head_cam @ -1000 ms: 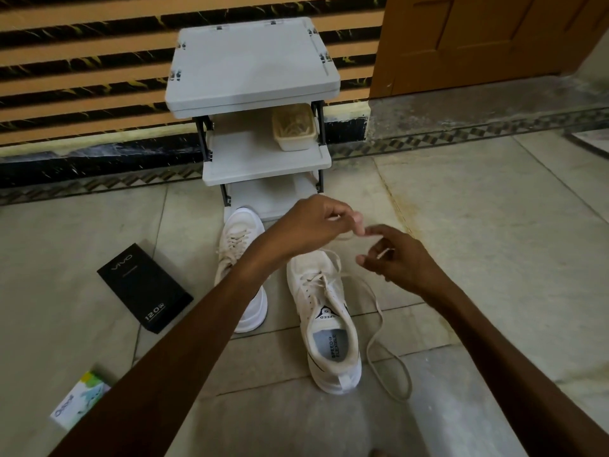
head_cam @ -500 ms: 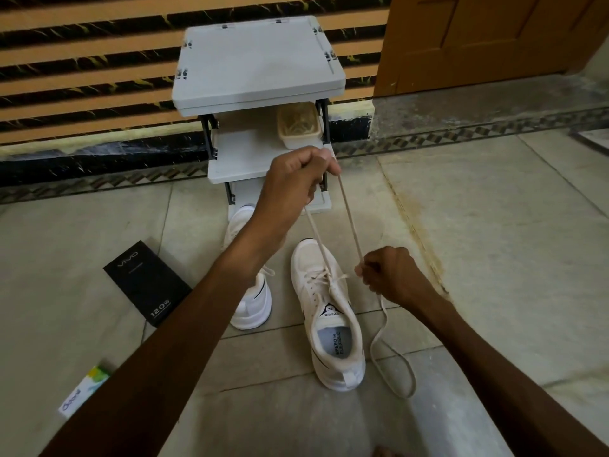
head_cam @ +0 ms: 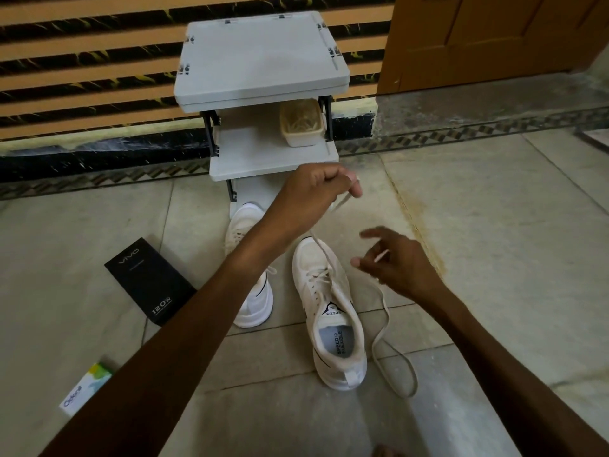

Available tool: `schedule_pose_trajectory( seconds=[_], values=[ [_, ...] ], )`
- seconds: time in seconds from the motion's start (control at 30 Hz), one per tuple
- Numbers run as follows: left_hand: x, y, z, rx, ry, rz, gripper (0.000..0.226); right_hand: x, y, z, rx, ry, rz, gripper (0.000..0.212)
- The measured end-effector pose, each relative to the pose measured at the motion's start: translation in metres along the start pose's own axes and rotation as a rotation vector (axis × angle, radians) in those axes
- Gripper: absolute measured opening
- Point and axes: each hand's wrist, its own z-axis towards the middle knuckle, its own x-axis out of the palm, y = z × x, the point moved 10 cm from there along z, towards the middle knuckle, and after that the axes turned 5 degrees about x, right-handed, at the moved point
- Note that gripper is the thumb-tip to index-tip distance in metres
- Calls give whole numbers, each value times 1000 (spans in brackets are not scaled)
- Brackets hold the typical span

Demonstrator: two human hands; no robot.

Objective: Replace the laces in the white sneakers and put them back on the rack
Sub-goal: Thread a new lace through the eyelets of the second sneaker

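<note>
Two white sneakers stand on the tiled floor in front of the grey rack (head_cam: 263,57). The right sneaker (head_cam: 339,328) is half laced with a cream lace (head_cam: 384,328). My left hand (head_cam: 313,192) pinches one end of that lace and holds it taut above the shoe's toe. My right hand (head_cam: 395,263) hovers right of the shoe; its index finger and thumb are spread, while its other fingers curl round the lace's other end, which hangs down into a loop on the floor. The left sneaker (head_cam: 253,301) is partly hidden behind my left forearm.
A clear tub of laces (head_cam: 300,122) sits on the rack's middle shelf. A black phone box (head_cam: 150,280) and a small white-green box (head_cam: 85,387) lie on the floor at left. A wooden door (head_cam: 494,37) and a striped wall stand behind.
My left hand has come down from in front of the rack shelf, still pinching the lace. My right hand has loosened from a fist, spreading its index finger and thumb.
</note>
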Motion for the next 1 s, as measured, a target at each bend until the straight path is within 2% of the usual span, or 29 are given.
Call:
schedule_pose_trajectory(
  seconds=[0.07,0.1,0.17,0.2,0.23,0.3,0.43,0.6,0.73,0.83,0.9,0.93,1.0],
  values=[
    [9,3,-1,-2,78,82,25,-22,32,-1,-136,-115,127,50],
    [14,4,-1,3,117,135,24,-31,49,-3,-207,-156,161,44],
    [20,2,-1,33,152,193,25,-41,75,-4,-321,-232,129,14],
    [20,-1,-1,48,144,196,25,-44,80,-2,-353,-276,95,17],
    [19,-4,-1,58,124,188,26,-43,79,0,-357,-299,59,28],
    [9,-9,0,63,47,147,28,-36,62,7,-302,-299,-11,40],
    [-13,-9,2,34,-93,-11,31,-10,18,9,-141,-168,-65,36],
    [-19,-5,2,20,-144,-180,33,21,-18,2,49,38,-173,24],
    [-17,-7,2,14,-149,-249,34,38,-32,-3,86,164,-287,16],
    [-17,-5,2,2,-155,-258,34,42,-38,-3,111,187,-262,14],
    [-17,0,3,-6,-146,-160,31,39,-34,-4,100,169,-145,14],
    [-16,4,4,-11,-122,-34,29,36,-30,-5,101,151,-55,15],
    [-10,17,3,-18,-30,401,25,32,-23,-8,147,126,222,14]
  ],
)
